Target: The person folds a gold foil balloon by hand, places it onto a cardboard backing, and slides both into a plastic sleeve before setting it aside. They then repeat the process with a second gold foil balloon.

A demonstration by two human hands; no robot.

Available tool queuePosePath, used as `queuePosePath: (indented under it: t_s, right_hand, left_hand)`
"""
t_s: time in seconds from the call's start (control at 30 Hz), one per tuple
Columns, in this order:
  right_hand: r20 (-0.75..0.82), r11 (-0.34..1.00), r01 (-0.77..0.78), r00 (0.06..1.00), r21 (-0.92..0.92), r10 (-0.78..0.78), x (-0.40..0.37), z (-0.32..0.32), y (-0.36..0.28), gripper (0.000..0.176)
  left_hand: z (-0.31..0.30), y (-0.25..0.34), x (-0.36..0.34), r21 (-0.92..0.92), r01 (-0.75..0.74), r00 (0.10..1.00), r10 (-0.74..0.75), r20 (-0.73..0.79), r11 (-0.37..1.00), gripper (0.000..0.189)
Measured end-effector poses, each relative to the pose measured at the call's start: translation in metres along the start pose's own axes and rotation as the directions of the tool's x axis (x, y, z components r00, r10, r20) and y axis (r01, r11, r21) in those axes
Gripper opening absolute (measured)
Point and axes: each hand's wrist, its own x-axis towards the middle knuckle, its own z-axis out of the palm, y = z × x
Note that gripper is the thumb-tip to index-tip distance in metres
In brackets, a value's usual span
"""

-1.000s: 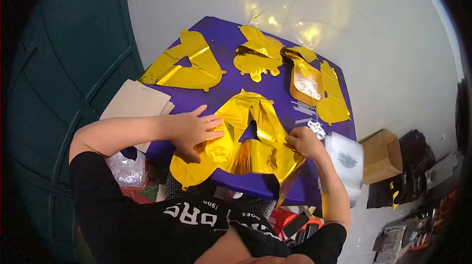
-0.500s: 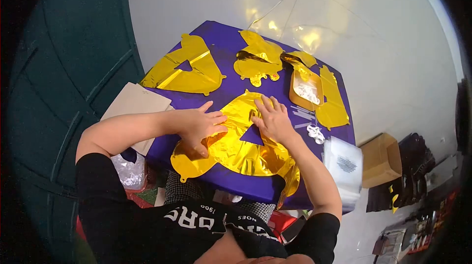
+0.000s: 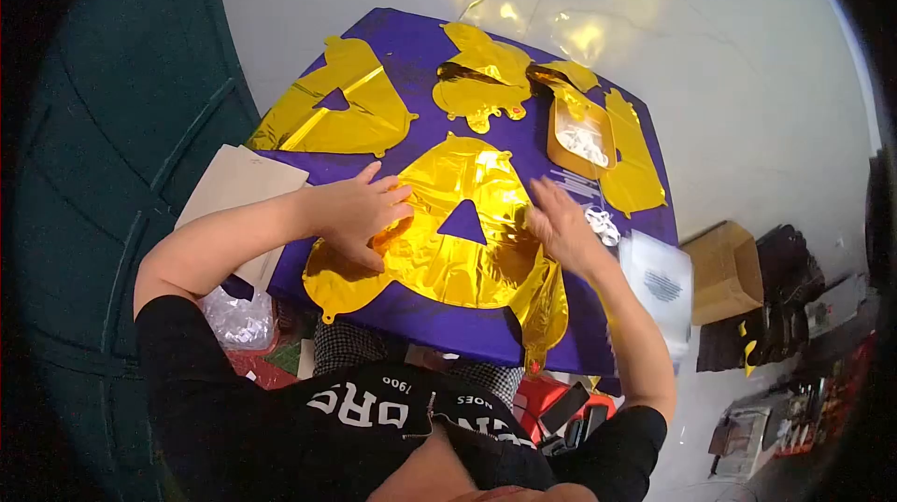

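Observation:
A gold foil balloon point(image 3: 448, 264) with a triangular hole lies mostly flat at the near side of the purple table point(image 3: 425, 320). My left hand point(image 3: 360, 212) rests on its left part with the fingers spread, holding nothing. At the balloon's right edge is my right hand point(image 3: 563, 225), fingers stretched out and nothing in its grasp. Below that hand, the balloon's lower right part is folded and hangs over the front edge of the table.
Flat gold foil pieces point(image 3: 360, 114) point(image 3: 481, 82) point(image 3: 633, 161) lie farther back. A yellow tray point(image 3: 607, 142) holds white items. White rings point(image 3: 603, 225) and clear plastic bags point(image 3: 654, 287) sit at the right, cardboard point(image 3: 224, 189) at the left. A brown box point(image 3: 729, 273) stands beyond the table.
My right hand has moved off the foil's upper part to its right edge. The balloon's top now spreads flatter and wider. The camera view has shifted, so the table appears higher.

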Motion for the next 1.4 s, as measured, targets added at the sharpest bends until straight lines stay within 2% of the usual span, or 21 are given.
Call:
queuePosePath:
  t_s: [0.1,0.23,0.27,0.37,0.4,0.5,0.53,0.77,0.8,0.87,0.9,0.93,0.97,1.0,1.03,1.13,1.23,1.27,1.37,1.4]
  right_hand:
    - [0.06,0.977,0.046,0.998,-0.208,-0.034,-0.052,0.001,-0.025,0.067]
    - [0.228,0.967,0.165,0.966,-0.193,-0.12,-0.091,0.001,-0.04,0.068]
    - [0.188,0.966,0.163,0.974,-0.202,-0.125,-0.096,0.002,-0.036,0.064]
    - [0.202,0.955,0.129,0.977,-0.266,-0.076,-0.092,-0.026,-0.038,0.055]
    - [0.101,0.96,0.144,0.987,-0.24,-0.123,-0.089,-0.03,-0.035,0.041]
    - [0.048,0.971,0.151,0.988,-0.187,-0.144,-0.066,-0.038,-0.041,0.033]
    - [-0.036,0.976,0.162,0.985,-0.148,-0.169,-0.055,-0.031,-0.04,0.029]
    - [-0.144,0.948,0.309,0.937,-0.076,-0.317,0.048,0.034,-0.03,0.036]
    - [-0.164,0.945,0.32,0.93,-0.072,-0.328,0.063,0.049,-0.024,0.036]
    - [-0.233,0.94,0.335,0.91,-0.069,-0.342,0.086,0.063,-0.027,0.029]
    - [-0.207,0.943,0.323,0.92,-0.075,-0.332,0.093,0.069,-0.028,0.027]
    - [-0.182,0.947,0.309,0.93,-0.084,-0.319,0.099,0.074,-0.026,0.025]
    - [-0.158,0.951,0.293,0.939,-0.095,-0.305,0.105,0.078,-0.025,0.023]
    - [-0.261,0.935,0.325,0.899,-0.143,-0.353,0.105,0.083,-0.025,0.02]
    - [-0.281,0.938,0.32,0.895,-0.137,-0.346,0.104,0.085,-0.026,0.021]
    - [-0.295,0.949,0.292,0.902,-0.117,-0.314,0.102,0.087,-0.026,0.025]
    - [-0.285,0.956,0.27,0.913,-0.116,-0.293,0.1,0.085,-0.029,0.026]
    - [-0.283,0.955,0.273,0.913,-0.115,-0.295,0.1,0.086,-0.028,0.029]
    - [-0.282,0.957,0.269,0.915,-0.106,-0.288,0.1,0.087,-0.028,0.03]
    - [-0.27,0.961,0.257,0.922,-0.105,-0.276,0.1,0.086,-0.029,0.031]
  left_hand:
    - [0.001,-0.002,-0.004,-0.016,0.024,1.0,-0.024,0.002,1.0,0.083]
    - [0.0,-0.003,-0.008,0.0,0.034,0.999,-0.034,0.01,0.999,0.08]
    - [0.001,-0.004,-0.008,0.001,0.03,1.0,-0.03,0.004,1.0,0.08]
    - [0.001,0.0,-0.007,-0.005,0.0,1.0,-0.001,-0.005,1.0,0.081]
    - [0.001,0.002,-0.005,-0.008,-0.012,1.0,0.012,-0.007,1.0,0.082]
    - [0.007,0.003,0.002,0.023,-0.047,0.998,0.048,-0.041,0.999,0.081]
    - [0.006,0.004,0.003,0.016,-0.047,0.998,0.048,-0.039,0.999,0.079]
    - [0.0,-0.002,0.012,-0.032,-0.077,0.996,0.075,-0.042,0.997,0.073]
    - [0.004,-0.009,0.014,0.054,-0.122,0.973,0.13,-0.193,0.991,0.06]
    - [-0.005,-0.024,0.03,-0.004,-0.002,0.988,0.001,-0.154,1.0,0.048]
    - [-0.007,-0.033,0.038,-0.032,0.057,0.99,-0.06,-0.131,0.998,0.042]
    - [-0.005,-0.042,0.043,-0.02,0.027,0.943,-0.032,-0.331,0.999,0.024]
    - [-0.006,-0.051,0.051,-0.04,0.073,0.933,-0.082,-0.349,0.997,0.021]
    - [-0.01,-0.059,0.062,-0.062,0.116,0.921,-0.131,-0.367,0.991,0.019]
    - [-0.011,-0.068,0.074,-0.087,0.156,0.907,-0.178,-0.382,0.984,0.017]
    - [-0.005,-0.103,0.115,-0.016,0.21,0.893,-0.198,-0.405,0.978,0.022]
    - [-0.003,-0.12,0.152,0.187,0.198,0.889,-0.096,-0.449,0.962,0.03]
    - [0.001,-0.122,0.16,0.337,0.225,0.875,-0.037,-0.483,0.914,0.036]
    - [0.013,-0.139,0.188,0.341,0.185,0.807,0.056,-0.588,0.921,0.025]
    - [0.009,-0.139,0.194,0.211,0.211,0.863,-0.081,-0.5,0.954,0.026]
